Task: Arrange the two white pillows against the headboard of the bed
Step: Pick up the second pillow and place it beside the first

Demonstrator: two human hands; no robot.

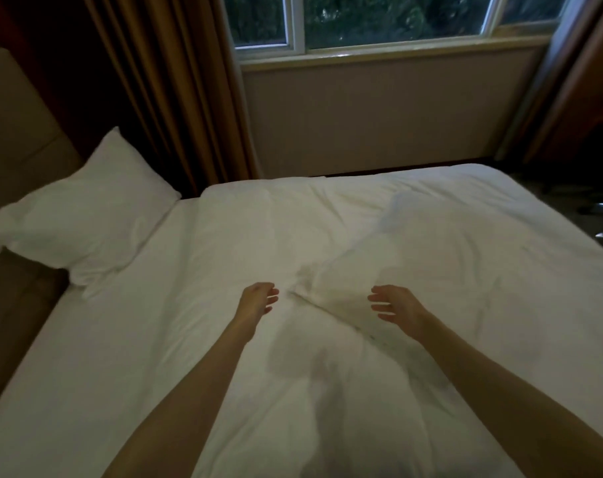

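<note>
One white pillow (82, 222) leans against the padded headboard (13, 139) at the left, its far corner pointing up. A second white pillow (379, 243) lies flat and slantwise in the middle of the bed (138, 357), hard to tell from the white cover. My left hand (258, 298) hovers just left of that pillow's near corner, fingers apart and empty. To the corner's right is my right hand (393, 305), also open and holding nothing. Both forearms reach in from the bottom edge.
Brown curtains (169, 84) hang behind the bed's far left corner. A window (379, 22) with a pale sill sits above the far wall. At the right stands dark wooden furniture (576, 98), with dark floor beside the bed's right edge.
</note>
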